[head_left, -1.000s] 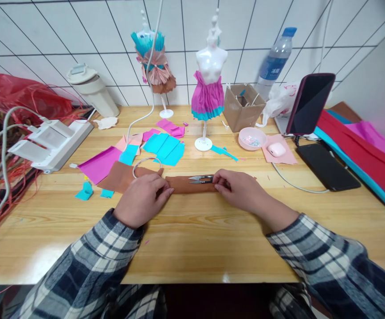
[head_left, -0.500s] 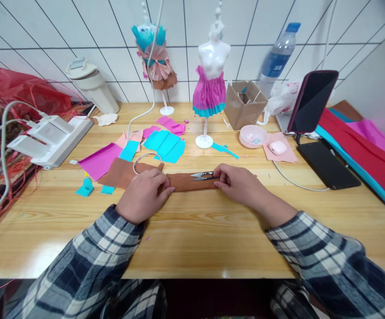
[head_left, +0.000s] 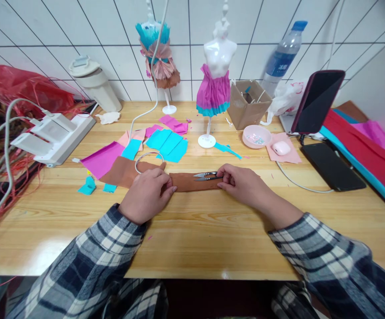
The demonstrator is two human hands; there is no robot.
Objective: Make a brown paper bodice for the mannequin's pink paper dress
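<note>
A brown crepe-paper strip [head_left: 192, 182] lies flat along the table in front of me. My left hand [head_left: 147, 192] rests on its left part, with thumb and forefinger closed on the paper at the near edge. At the strip's right end is my right hand [head_left: 241, 182], fingers curled around a pair of thread snips [head_left: 207, 176]. Their blades point left over the paper and stand a little apart; the grip end is hidden in my fingers. Just beyond my left hand, a thin ring [head_left: 149, 153] lies partly over another brown paper piece [head_left: 117, 172].
Blue paper pieces [head_left: 167, 145] and a magenta sheet [head_left: 102, 159] lie beyond my left hand. Two dress forms, one in a magenta skirt [head_left: 213, 91], stand behind. A pink bowl [head_left: 256, 136], a cardboard box [head_left: 247, 106] and a phone [head_left: 332, 166] are right; a power strip [head_left: 64, 139] is left.
The view has shifted slightly, so things appear a little further right. Both hands, the brown strip and the snips keep nearly the same arrangement.
</note>
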